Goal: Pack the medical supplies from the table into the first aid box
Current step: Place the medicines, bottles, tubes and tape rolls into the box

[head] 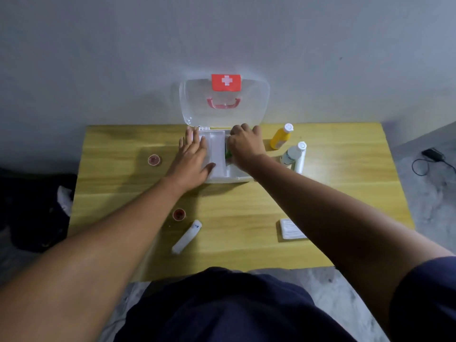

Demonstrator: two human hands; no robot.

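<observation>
So the yellow wooden table (pixel 246 218) fills the middle of the frame, pushed up against a grey wall. At its far edge, centre of frame, sits the first aid box (pixel 219 156), white and translucent, with its clear lid (pixel 222 114) standing up against the wall. The lid has a red label (pixel 226 82) with a white cross on it and a pink handle below; no readable text anywhere, honestly.

The left hand (pixel 193 156) lies flat and spread on the left part of the box, fingers pointing toward the wall. The right hand (pixel 245 145) is curled over the box's right compartment, fingers bent down around something green (pixel 228 154); can't tell if it's really gripped.

Right of the box: a yellow bottle (pixel 280 137), white cap pointing to the upper right, and just below it a white bottle (pixel 293 154) leaning the same way, next to a white tube (pixel 300 160).

Lower centre, a white tube (pixel 186 236) lies diagonally, running lower left to upper right. A white packet (pixel 291 229) lies to the lower right, print too blurry. Two small red round tins: one (pixel 179 214) above the tube, one (pixel 154 160) at the left.
</observation>
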